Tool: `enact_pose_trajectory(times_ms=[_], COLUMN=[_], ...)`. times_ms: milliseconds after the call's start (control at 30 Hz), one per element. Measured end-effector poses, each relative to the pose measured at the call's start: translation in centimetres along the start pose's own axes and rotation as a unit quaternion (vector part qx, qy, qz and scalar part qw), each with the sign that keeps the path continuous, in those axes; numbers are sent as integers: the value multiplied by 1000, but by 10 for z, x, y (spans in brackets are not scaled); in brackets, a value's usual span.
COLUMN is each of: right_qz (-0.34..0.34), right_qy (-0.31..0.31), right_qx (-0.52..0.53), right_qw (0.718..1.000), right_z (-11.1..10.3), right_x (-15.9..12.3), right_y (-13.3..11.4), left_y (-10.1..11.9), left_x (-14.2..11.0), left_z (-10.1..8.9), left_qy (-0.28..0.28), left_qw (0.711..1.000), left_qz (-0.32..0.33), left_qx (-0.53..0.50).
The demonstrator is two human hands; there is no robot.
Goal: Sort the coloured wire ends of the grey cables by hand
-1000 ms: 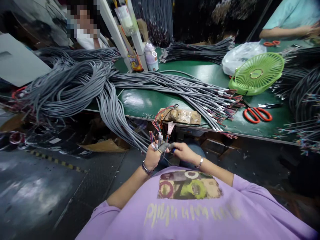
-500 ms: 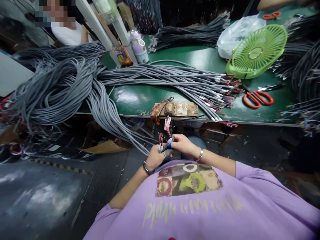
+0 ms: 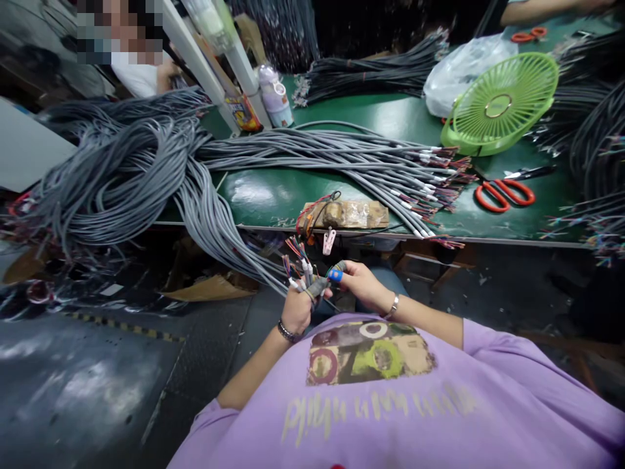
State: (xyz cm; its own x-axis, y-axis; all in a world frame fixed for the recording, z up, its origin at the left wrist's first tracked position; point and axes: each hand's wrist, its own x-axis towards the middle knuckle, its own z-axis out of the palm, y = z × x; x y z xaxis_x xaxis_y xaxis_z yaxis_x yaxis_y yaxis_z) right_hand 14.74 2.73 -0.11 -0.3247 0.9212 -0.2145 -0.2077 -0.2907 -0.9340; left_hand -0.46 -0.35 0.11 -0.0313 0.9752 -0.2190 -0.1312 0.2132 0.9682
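My left hand point(image 3: 299, 310) is closed around several grey cables point(image 3: 307, 270), whose stripped ends with thin coloured wires fan out above the fist. My right hand point(image 3: 364, 285) is just to the right, thumb and forefinger pinched together close to the left fingertips. A blue wrap point(image 3: 335, 274) shows at the right thumb, and grey coverings show on fingers of both hands. Whether a wire lies in the right pinch is too small to tell. Beyond the hands, a pink clothespin point(image 3: 329, 241) hangs at the table edge below a taped wooden block point(image 3: 361, 213) with red and black leads.
Grey cable bundles point(image 3: 312, 146) cross the green table point(image 3: 258, 195) and droop off its left front. Orange-handled scissors point(image 3: 505, 194), a green fan point(image 3: 502, 104), a plastic bag point(image 3: 459, 68) and a bottle point(image 3: 276, 98) stand farther back. Another person point(image 3: 139, 75) is at upper left.
My left hand has shifted left with the cables, and their wire ends have come away from the clothespin. My right hand is now apart from those ends, still pinched.
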Motion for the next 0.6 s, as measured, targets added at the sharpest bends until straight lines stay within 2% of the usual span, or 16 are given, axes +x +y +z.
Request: enact_pose_trajectory(times_ms=[100, 233, 333, 400, 467, 600], right_qz=[-8, -15, -4, 9, 14, 0], right_qy=[6, -15, -9, 11, 28, 20], right_qx=[-9, -17, -26, -25, -25, -27], right_qw=[1000, 1000, 1000, 1000, 999, 999], right_z=[0, -1, -1, -1, 0, 1], right_x=[1, 1, 2, 2, 2, -1], right_y=[-1, -1, 0, 1, 2, 1], left_y=[0, 2, 3, 2, 1, -2], left_x=[-1, -2, -3, -2, -1, 3], left_z=[-2, -3, -4, -3, -3, -4], left_qy=[-41, -129, -153, -132, -88, 0], left_qw=[998, 987, 983, 988, 995, 999], left_qz=[21, 23, 18, 22, 27, 42], left_qx=[43, 97, 103, 79, 44, 1])
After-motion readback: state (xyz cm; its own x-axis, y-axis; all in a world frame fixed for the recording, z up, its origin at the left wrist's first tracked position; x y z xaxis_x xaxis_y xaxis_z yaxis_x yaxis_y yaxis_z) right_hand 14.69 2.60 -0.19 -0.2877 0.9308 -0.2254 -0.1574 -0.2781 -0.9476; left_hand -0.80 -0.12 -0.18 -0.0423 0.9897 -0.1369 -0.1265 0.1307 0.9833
